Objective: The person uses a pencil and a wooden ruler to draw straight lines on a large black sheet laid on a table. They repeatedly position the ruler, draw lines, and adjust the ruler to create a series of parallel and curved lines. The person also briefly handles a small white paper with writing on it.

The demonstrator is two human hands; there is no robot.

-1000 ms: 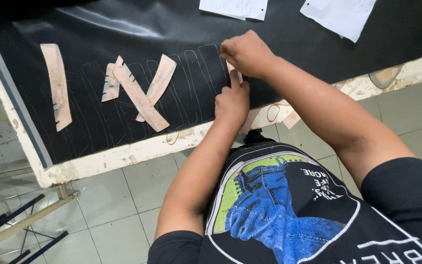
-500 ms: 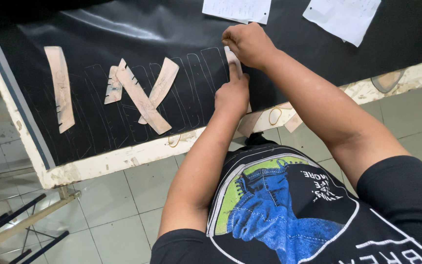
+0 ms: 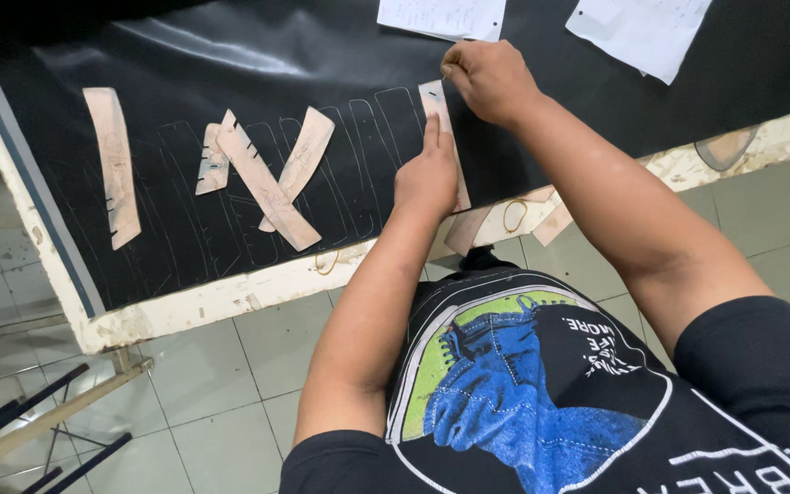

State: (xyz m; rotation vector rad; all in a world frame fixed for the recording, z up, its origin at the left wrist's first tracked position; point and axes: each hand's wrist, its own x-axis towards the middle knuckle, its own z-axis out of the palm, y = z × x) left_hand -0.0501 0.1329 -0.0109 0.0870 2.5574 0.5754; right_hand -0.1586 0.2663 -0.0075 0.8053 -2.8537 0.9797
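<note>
A large black sheet [image 3: 322,55] covers the table, with faint traced outlines on it. A pale cardboard pattern strip [image 3: 433,97] lies on the sheet. My left hand [image 3: 427,174] presses down flat on the strip's middle, fingers pointing away from me. My right hand [image 3: 491,82] is at the strip's far end, fingers pinched on a thin marking tool whose tip touches the strip's top edge. Most of the tool is hidden in the hand.
More cardboard pattern strips lie to the left: one long strip [image 3: 113,165] and three overlapping strips [image 3: 262,178]. White paper sheets [image 3: 441,16] [image 3: 637,32] lie at the far edge. Rubber bands [image 3: 326,263] and cardboard scraps [image 3: 552,223] rest on the table's worn front edge [image 3: 230,293].
My right hand has moved up along the strip from its near side to its far end. My left hand stays pressed on the strip, its fingers now stretched out.
</note>
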